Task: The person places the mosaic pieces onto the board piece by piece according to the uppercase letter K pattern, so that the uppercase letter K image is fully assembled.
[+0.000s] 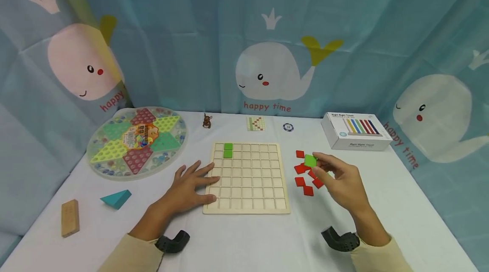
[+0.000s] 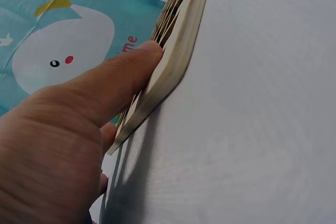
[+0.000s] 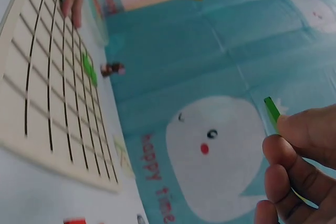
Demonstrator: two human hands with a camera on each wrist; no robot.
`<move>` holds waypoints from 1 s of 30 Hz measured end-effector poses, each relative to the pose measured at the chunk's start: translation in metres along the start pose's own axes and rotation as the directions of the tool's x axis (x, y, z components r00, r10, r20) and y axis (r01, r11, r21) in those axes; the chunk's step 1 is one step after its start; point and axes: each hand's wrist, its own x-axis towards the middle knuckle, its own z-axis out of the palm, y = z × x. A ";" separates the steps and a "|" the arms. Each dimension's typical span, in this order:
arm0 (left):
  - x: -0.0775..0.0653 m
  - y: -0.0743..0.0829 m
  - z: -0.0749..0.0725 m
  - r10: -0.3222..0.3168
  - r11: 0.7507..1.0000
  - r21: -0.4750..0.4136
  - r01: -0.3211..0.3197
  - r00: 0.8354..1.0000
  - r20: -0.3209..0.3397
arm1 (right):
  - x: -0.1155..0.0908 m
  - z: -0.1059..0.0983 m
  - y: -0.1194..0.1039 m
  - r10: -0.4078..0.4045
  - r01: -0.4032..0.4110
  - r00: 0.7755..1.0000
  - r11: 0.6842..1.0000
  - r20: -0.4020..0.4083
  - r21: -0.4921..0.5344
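A light wooden grid board (image 1: 252, 180) lies at the middle of the table. Two green square tiles (image 1: 228, 150) sit in it, one below the other, near its top left. My left hand (image 1: 189, 189) rests with spread fingers on the board's left edge; in the left wrist view the thumb (image 2: 131, 69) lies over the rim. Between thumb and fingers, my right hand (image 1: 341, 178) pinches a green tile (image 1: 310, 161), held up right of the board. Beneath and beside it are several red tiles (image 1: 299, 182) scattered on the cloth, some partly hidden by the hand.
A round Chinese checkers board (image 1: 175, 132) lies at the left, with a teal wedge (image 1: 116, 199) and a wooden block (image 1: 70, 217) nearer. Along the back stand a small brown figurine (image 1: 206, 121), a patterned card (image 1: 255, 124), a round chip (image 1: 288, 127) and a white box (image 1: 357, 132).
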 end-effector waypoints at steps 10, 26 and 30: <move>-0.002 -0.003 -0.002 -0.009 1.000 -0.016 0.009 1.000 -0.009 | 0.036 0.048 -0.047 -0.042 0.035 0.998 0.989 0.048 0.147; 0.000 -0.002 0.002 0.015 1.000 -0.006 -0.015 1.000 -0.001 | 0.056 0.136 -0.021 0.055 -0.086 0.985 0.978 0.163 0.191; 0.001 0.000 0.001 0.020 1.000 -0.003 -0.020 1.000 -0.008 | 0.061 0.153 -0.010 0.056 -0.091 0.978 0.982 0.202 0.165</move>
